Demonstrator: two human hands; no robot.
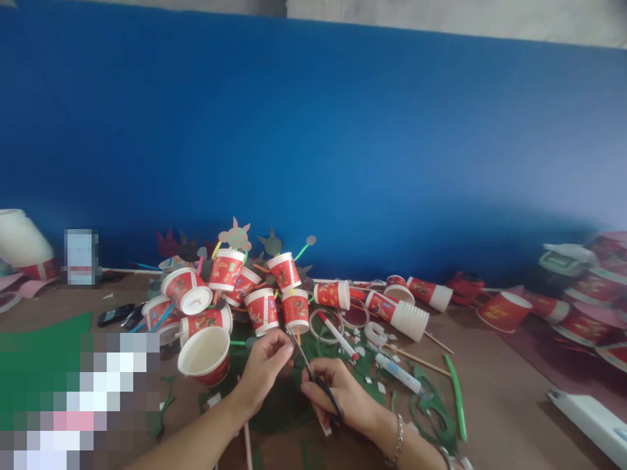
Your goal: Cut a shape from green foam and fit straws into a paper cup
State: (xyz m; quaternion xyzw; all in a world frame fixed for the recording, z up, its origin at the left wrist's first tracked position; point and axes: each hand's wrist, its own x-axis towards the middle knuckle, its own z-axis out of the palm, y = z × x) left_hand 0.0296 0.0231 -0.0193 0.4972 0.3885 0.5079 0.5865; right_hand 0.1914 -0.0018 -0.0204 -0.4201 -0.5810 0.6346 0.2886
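Observation:
My right hand point(343, 395) grips a pair of scissors point(313, 372) with dark handles, the blades pointing up and to the left. Close to the blade tips, my left hand point(268, 369) is pinched closed; whatever its fingertips hold is too small to make out. Beneath both hands lies dark green paper point(289, 408) with cut pieces. Just beyond the fingers stand red printed paper cups point(296, 308), one with a yellow strip on it. A wide white-lined paper cup point(204, 356) leans left of my left hand.
A red-capped marker point(337, 334), a tape roll point(376, 334), a glue tube point(398, 373) and a green strip point(455, 397) lie to the right among paper scraps. Stacked cups point(399, 314) rest behind them. A blue partition point(313, 143) rises at the back. A white box-like object point(590, 418) sits far right.

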